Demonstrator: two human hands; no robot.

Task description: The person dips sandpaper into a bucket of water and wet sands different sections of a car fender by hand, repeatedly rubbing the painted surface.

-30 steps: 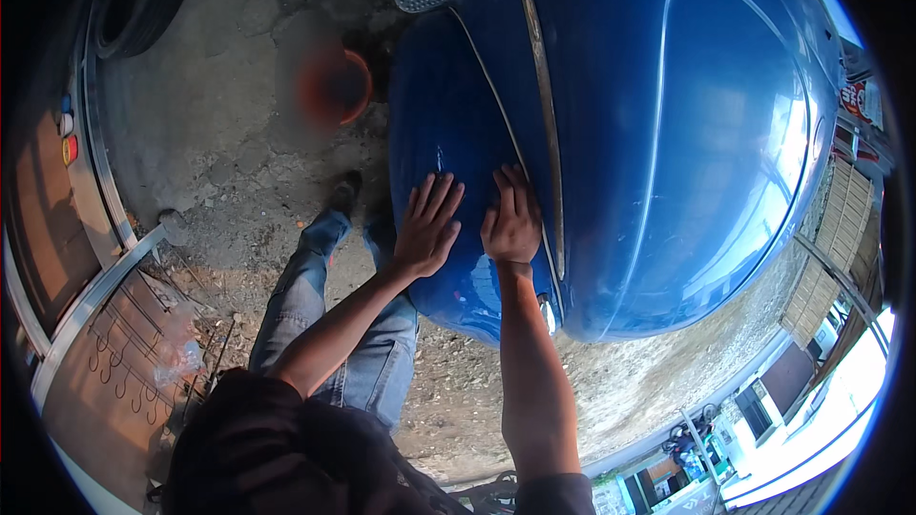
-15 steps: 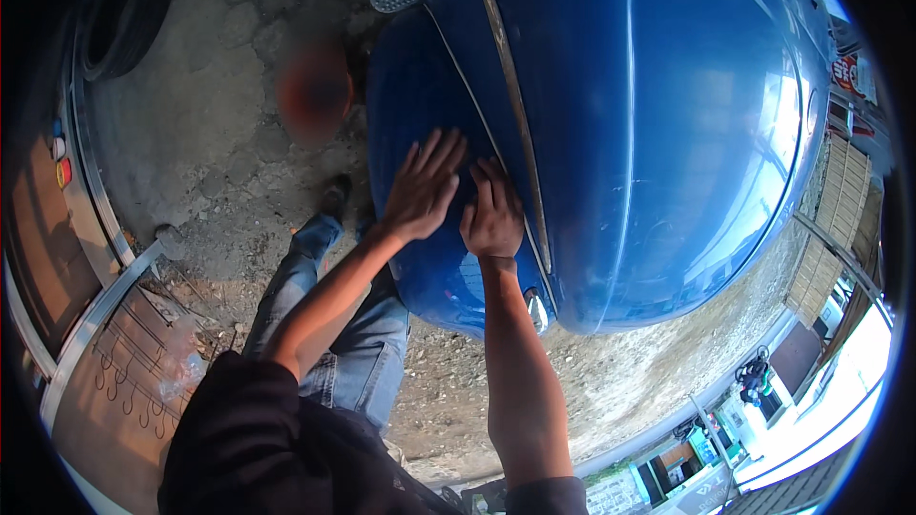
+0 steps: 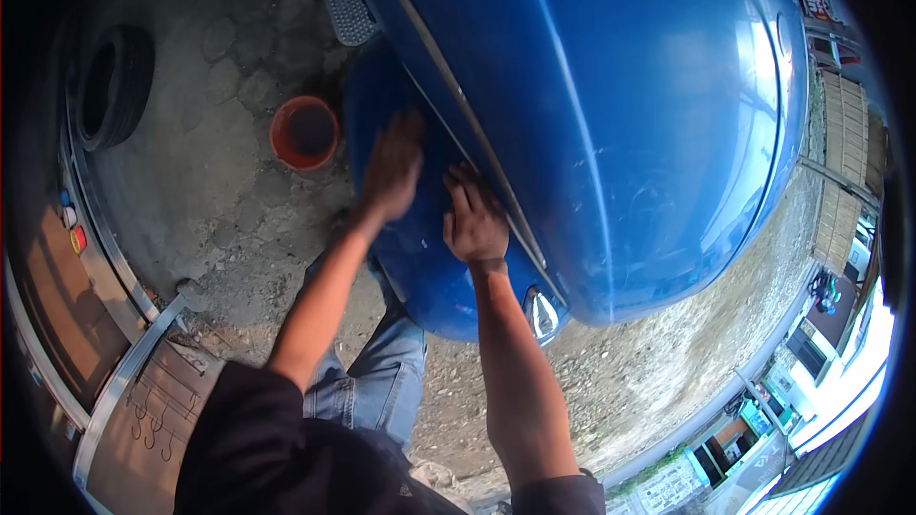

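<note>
Farther along the blue fender goes my left hand compared with half a second ago, and it is blurred now; my right hand keeps much the same place on the panel. My view has turned as well, so the bodywork leans more to the far left, and the red bucket shows more clearly.

From the head view, the fender lies right in front of me, with the larger blue body panel on its right. My left hand is stretched out flat, palm down, over the far half; whether its fingers are spread or touch the paint I cannot tell. My right hand rests palm down nearer to me, just left of the trim strip, fingers close together and a little bent — neither hand pinches anything.

I take the step in hand to be stroking the surface by palm, the left sweeping while the right steadies. Another pass calls for a flat, light palm that follows the curve.

The fender's long axis runs near to far, tilted to the far left: its rounded end, by the chrome lamp, points near — its other end meets the ribbed plate.
</note>
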